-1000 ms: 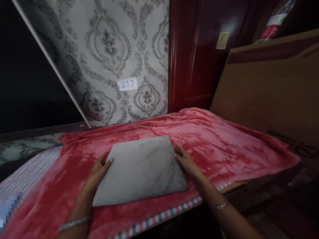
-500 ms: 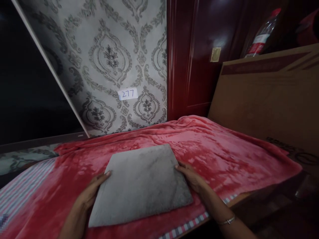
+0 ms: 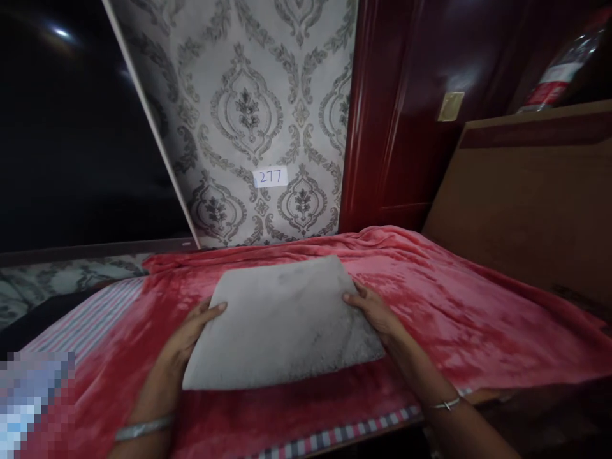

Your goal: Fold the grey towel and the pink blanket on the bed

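Note:
A flat, roughly rectangular grey board or sheet [image 3: 282, 325] spans the space between my hands, its lower right part darker and rougher. My left hand [image 3: 194, 325] grips its left edge, thumb on top and fingers beneath, mostly hidden. On the opposite edge, my right hand [image 3: 373, 309] holds it the same way. The sheet is over a red plush blanket [image 3: 459, 319], with a dark shadow under its near edge. What the sheet is made of I cannot tell.
Striped cloth [image 3: 90, 319] shows left of the blanket. A large dark screen [image 3: 86, 146] stands at back left. Behind is patterned wallpaper with a paper label [image 3: 271, 176] reading 277. To the right are a cardboard box [image 3: 530, 210] and a plastic bottle [image 3: 557, 80].
Both hands have raised the grey sheet, its near edge now higher above the blanket. The view has swung left, so the background sits further right.

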Available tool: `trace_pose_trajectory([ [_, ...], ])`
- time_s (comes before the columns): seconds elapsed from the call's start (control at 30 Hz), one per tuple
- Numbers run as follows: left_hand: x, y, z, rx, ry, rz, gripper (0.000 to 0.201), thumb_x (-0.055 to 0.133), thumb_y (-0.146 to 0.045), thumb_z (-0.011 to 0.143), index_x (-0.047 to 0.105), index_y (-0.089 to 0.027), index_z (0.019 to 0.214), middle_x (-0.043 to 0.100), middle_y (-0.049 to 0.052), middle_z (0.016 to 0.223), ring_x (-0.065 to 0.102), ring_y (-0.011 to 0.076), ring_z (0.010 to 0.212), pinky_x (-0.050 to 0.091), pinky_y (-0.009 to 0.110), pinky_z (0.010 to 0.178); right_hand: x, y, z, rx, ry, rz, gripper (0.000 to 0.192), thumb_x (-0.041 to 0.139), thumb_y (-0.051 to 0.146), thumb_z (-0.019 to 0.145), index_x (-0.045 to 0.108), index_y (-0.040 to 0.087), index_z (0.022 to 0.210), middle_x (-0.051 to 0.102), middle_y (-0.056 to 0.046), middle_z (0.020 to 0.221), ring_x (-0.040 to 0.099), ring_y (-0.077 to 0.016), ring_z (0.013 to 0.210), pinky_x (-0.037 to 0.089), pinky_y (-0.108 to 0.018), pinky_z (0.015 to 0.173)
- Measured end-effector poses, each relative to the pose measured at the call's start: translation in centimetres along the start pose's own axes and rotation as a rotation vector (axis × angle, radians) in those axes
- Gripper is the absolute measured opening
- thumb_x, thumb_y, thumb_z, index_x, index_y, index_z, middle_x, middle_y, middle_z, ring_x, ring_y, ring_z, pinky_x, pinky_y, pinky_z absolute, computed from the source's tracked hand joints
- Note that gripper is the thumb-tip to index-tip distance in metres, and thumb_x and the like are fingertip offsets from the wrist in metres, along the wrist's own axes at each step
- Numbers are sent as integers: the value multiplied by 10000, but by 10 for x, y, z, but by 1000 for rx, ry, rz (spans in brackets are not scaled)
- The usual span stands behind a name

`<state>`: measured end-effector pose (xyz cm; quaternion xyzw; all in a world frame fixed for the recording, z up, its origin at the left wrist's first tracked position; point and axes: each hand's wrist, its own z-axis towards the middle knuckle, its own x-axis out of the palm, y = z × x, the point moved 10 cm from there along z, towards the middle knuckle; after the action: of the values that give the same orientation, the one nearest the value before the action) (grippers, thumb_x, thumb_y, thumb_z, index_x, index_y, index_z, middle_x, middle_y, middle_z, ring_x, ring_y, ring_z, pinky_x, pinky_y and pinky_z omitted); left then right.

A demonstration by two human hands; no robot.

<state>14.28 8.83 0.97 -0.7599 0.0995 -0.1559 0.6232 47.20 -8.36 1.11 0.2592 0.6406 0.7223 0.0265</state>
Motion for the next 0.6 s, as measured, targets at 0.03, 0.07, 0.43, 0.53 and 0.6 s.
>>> trace_pose_trajectory([
  [0.03, 0, -7, -1, 10, 6, -2, 667, 947, -330, 437, 703, -148, 1031, 772, 130, 918, 717, 248, 677, 558, 302, 568, 2, 6, -3, -14, -9, 9, 621, 833, 339, 542, 658, 229, 1128, 739, -19, 939, 652, -203, 725, 495, -321, 682],
  [0.07, 1, -14, 0, 11, 23, 3, 654, 946, -326, 440, 707, -145, 1022, 772, 131, 913, 716, 249, 677, 560, 305, 571, 3, 10, -6, -27, -16, 16, 637, 834, 341, 555, 645, 237, 1154, 739, -18, 956, 657, -203, 730, 498, -320, 684],
  [0.43, 36, -9, 14, -127, 230, 210, 664, 914, -211, 432, 723, -112, 1060, 774, 116, 845, 716, 275, 684, 549, 314, 592, -19, -30, -49, 73, -137, -15, 1025, 839, 404, 599, 379, 277, 1506, 673, -98, 1261, 686, -294, 963, 548, -420, 817],
  [0.53, 42, -17, 18, -130, 222, 177, 538, 874, -172, 541, 726, -88, 1052, 760, 106, 767, 687, 244, 586, 526, 294, 535, -24, -12, -59, 32, -188, -74, 1098, 814, 433, 649, 229, 343, 1573, 592, -81, 1389, 664, -307, 1047, 561, -442, 840],
  [0.6, 40, -30, 26, -133, 170, 124, 460, 838, -148, 611, 728, -78, 1053, 754, 103, 744, 676, 235, 554, 518, 289, 512, -21, 8, -63, -36, -211, -108, 1037, 778, 461, 697, 229, 372, 1572, 550, -57, 1437, 631, -317, 1125, 558, -456, 879],
])
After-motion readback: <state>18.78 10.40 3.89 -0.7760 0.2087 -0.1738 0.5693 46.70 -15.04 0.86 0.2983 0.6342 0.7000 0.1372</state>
